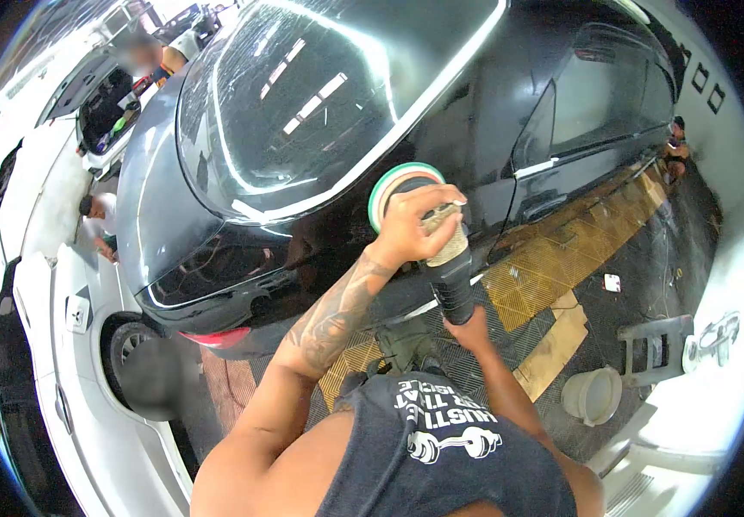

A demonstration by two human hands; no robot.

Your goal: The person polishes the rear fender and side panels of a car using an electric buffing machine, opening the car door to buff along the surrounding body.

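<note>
White letters on the dark shirt [467, 482] read "HUSTLE", with "R THAT" and "SCLE" partly legible in the lines that follow. The mark [77, 315] on the white car [96, 366] is too small to read.

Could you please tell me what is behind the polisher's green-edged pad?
The black car's side panel shows around the pad; the patch directly behind is covered from view.

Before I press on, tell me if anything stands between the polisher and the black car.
Nothing visible blocks the polisher; its pad appears to meet the black car directly. Your left hand and right hand hold the tool.
</note>
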